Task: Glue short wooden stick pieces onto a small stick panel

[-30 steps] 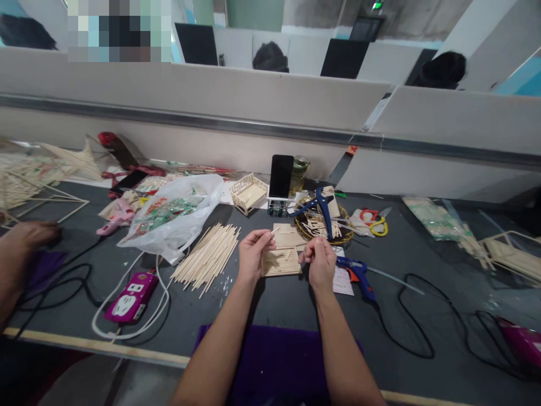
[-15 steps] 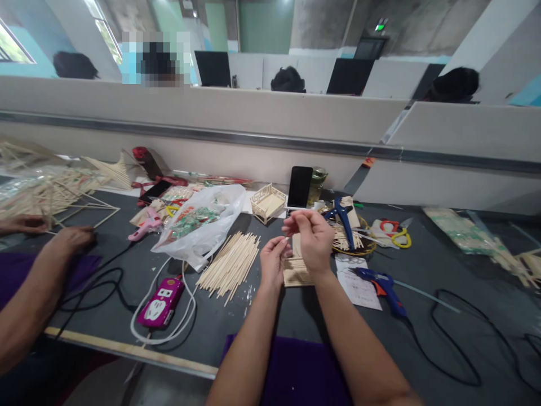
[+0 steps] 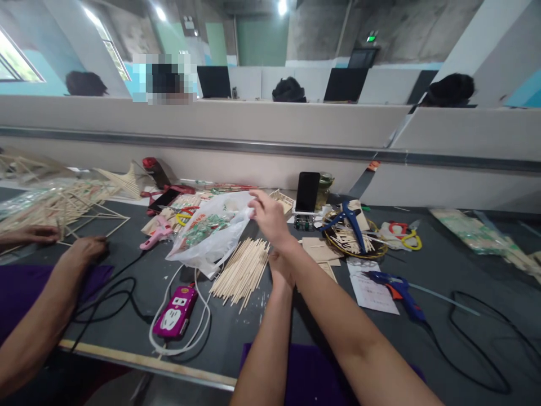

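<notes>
My right hand [image 3: 270, 217] reaches across to the left, over my left wrist. Its fingers are bent and a little apart at the right edge of a white plastic bag [image 3: 207, 251] with green-printed wrappers in it; nothing shows between them. My left hand [image 3: 280, 268] is low over the table, mostly covered by my right forearm, so its fingers are hidden. Beside it lies a pile of thin wooden sticks [image 3: 243, 273]. A slatted stick panel [image 3: 328, 272] shows partly past my right forearm. Behind my right hand stands a small wooden railed model [image 3: 284, 200], partly covered.
A blue glue gun [image 3: 399, 293] rests on paper at right, its cord trailing. Near it are a basket [image 3: 382, 251] of stick pieces and scissors [image 3: 409, 239]. A phone [image 3: 307, 192] stands behind. At left are a purple power strip [image 3: 176, 313] and a co-worker's hands [image 3: 88, 248].
My hands have parted: the right one has swung left to the bag's edge, while the left has dropped behind my right forearm. The view has shifted slightly.
</notes>
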A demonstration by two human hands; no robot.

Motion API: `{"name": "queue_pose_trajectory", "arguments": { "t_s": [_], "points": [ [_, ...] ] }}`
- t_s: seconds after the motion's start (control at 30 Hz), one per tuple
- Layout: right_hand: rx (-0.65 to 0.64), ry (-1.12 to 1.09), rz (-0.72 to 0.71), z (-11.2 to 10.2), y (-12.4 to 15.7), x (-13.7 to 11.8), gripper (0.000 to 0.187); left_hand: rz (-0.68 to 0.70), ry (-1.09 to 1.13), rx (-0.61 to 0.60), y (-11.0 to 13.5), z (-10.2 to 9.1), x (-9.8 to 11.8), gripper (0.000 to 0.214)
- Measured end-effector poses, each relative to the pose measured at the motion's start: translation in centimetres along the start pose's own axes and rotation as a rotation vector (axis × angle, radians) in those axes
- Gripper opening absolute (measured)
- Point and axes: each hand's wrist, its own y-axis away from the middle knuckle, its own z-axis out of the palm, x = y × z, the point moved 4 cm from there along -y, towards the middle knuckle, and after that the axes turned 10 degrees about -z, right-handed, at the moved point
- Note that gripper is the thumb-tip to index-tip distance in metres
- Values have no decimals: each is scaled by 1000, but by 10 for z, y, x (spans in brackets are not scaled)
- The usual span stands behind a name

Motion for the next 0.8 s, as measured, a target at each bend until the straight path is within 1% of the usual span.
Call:
{"name": "queue_pose_trajectory", "arguments": {
  "t_s": [0.03, 0.07, 0.1, 0.17, 0.23, 0.27, 0.33, 0.43, 0.5, 0.57, 0.63, 0.8],
  "points": [
    [61, 29, -23, -21, 8, -4, 24, 9, 6, -3, 0, 1, 1, 28],
    [116, 70, -36, -42, 19, -7, 21, 11, 6, -7, 1, 3, 2, 29],
    [176, 105, -31, -64, 31, -8, 22, 12, 2, -10, 2, 4, 3, 31],
    [278, 169, 22, -102, 59, 0, 20, 16, -21, -7, 6, 8, 6, 36],
    [340, 221, 102, -130, 89, 15, 18, 13, -40, -7, 11, 12, 9, 37],
    [357, 232, 147, -140, 104, 24, 18, 9, -51, -11, 13, 13, 9, 36],
    [328, 194, 261, -148, 128, 43, 18, 3, -86, -33, 17, 16, 10, 32],
    [270, -54, 435, -143, 152, 63, 26, 5, -179, -95, 20, 21, 8, 25],
    [266, -196, 507, -138, 160, 66, 30, 26, -268, -136, 22, 24, 7, 23],
    [280, -272, 532, -137, 163, 65, 30, 52, -345, -167, 24, 28, 5, 21],
    [297, -320, 542, -138, 165, 64, 28, 57, -374, -188, 26, 31, 4, 22],
    [352, -452, 579, -139, 173, 66, 26, 11, -323, -198, 32, 36, -1, 30]
  ]
}}
